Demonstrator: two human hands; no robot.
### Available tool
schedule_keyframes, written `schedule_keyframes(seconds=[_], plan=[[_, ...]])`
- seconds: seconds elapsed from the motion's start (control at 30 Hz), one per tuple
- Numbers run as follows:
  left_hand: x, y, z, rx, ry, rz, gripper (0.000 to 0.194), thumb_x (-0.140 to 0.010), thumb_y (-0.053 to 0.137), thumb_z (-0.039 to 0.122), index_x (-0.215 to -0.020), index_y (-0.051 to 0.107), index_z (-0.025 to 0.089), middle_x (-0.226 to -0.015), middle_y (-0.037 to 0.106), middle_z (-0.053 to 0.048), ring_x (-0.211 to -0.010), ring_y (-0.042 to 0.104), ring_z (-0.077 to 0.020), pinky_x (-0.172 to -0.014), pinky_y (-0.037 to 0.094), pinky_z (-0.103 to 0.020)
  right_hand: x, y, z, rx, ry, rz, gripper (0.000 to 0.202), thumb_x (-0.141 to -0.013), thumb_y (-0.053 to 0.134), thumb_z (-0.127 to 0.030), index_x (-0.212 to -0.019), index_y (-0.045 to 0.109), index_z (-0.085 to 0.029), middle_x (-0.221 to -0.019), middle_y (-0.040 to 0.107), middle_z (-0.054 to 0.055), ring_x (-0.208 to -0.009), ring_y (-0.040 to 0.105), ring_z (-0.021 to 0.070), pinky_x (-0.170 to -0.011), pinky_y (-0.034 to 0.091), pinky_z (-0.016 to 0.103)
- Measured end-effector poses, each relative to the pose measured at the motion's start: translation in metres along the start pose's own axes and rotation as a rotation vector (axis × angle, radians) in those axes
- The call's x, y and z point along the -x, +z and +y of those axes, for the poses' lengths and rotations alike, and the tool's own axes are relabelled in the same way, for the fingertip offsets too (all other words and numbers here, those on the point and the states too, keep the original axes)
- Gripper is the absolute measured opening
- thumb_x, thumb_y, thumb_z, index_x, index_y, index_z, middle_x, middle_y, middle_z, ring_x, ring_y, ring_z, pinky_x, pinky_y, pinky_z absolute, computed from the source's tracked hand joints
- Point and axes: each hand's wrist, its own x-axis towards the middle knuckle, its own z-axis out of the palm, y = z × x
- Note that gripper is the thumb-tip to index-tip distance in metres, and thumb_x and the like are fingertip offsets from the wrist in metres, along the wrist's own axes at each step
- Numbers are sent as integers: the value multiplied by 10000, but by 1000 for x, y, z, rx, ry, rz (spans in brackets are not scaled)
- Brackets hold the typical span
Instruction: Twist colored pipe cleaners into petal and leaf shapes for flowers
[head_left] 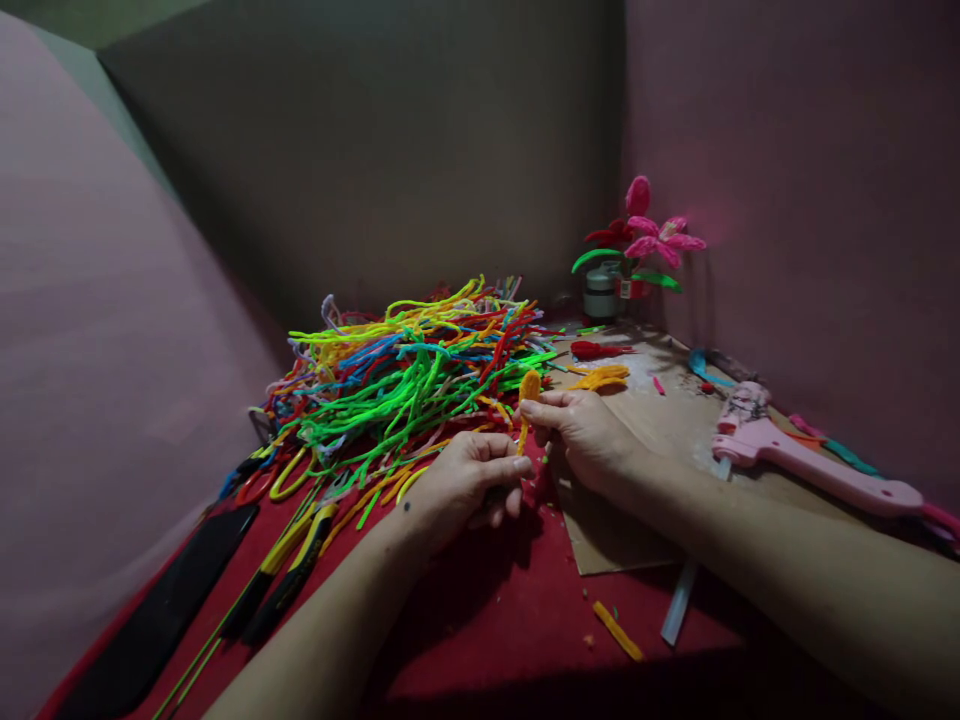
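Observation:
An orange fuzzy petal-like loop (530,386) stands upright between my hands, its stem end pointing down. My right hand (589,430) pinches it near its base between thumb and fingers. My left hand (476,478) is just below and to the left, thumb and index finger pressed together by the lower tip of the stem; whether they grip it is too small to tell. Behind my hands lies a big pile of coloured pipe cleaners (405,380). Finished-looking orange petals (602,378) lie to the right of the loop.
Yellow-black pliers (292,570) and a black flat object (161,610) lie at left. A pink glue gun (817,455) rests on cardboard (615,530) at right. Pink fuzzy flowers (664,240) stand behind. An orange piece (619,632) lies near the front of the red cloth (495,620).

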Motion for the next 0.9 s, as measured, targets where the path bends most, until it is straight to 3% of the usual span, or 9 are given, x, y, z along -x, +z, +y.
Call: schedule_keyframes(seconds=[0.13,0.27,0.37,0.5,0.67,0.9], plan=[[2,-4,3,-100,-40,0,243,-744,557,339,-608,498,147,-463,555,9,-324,397,-53,-338,213,-176,1,1,-2,-6,6,4,192,-640,664,-260,-546,544,-142,-456,462,-52,-405,345,52,-426,237,227],[2,-5,7,-156,123,171,189,-657,668,279,-734,585,127,-680,591,3,-563,503,-71,-520,374,-180,0,1,-1,-6,-64,-30,170,-635,672,-270,-587,592,-129,-507,496,-34,-459,382,59,-459,263,228],[0,-2,7,-53,207,239,181,-696,630,287,-770,587,127,-670,551,15,-538,446,-66,-502,354,-190,2,2,1,7,-24,-130,188,-648,671,-310,-653,625,-128,-520,498,-31,-463,386,64,-472,281,234],[0,-3,5,10,191,251,203,-731,591,303,-644,525,132,-513,464,42,-419,342,-48,-422,268,-194,5,4,-3,0,-54,-203,191,-663,671,-314,-727,639,-137,-594,538,-23,-493,415,64,-498,316,233],[5,-15,8,-85,65,170,212,-686,643,302,-625,532,132,-498,438,51,-431,334,-44,-420,230,-182,2,2,-11,63,-186,-103,141,-673,660,-279,-688,653,-139,-610,602,-4,-539,494,82,-544,375,236],[4,-3,10,-150,113,237,234,-704,605,344,-625,570,127,-532,435,49,-452,318,-41,-431,237,-173,0,2,-4,124,-149,-38,182,-653,680,-314,-710,682,-141,-669,640,24,-600,534,109,-589,402,254]])
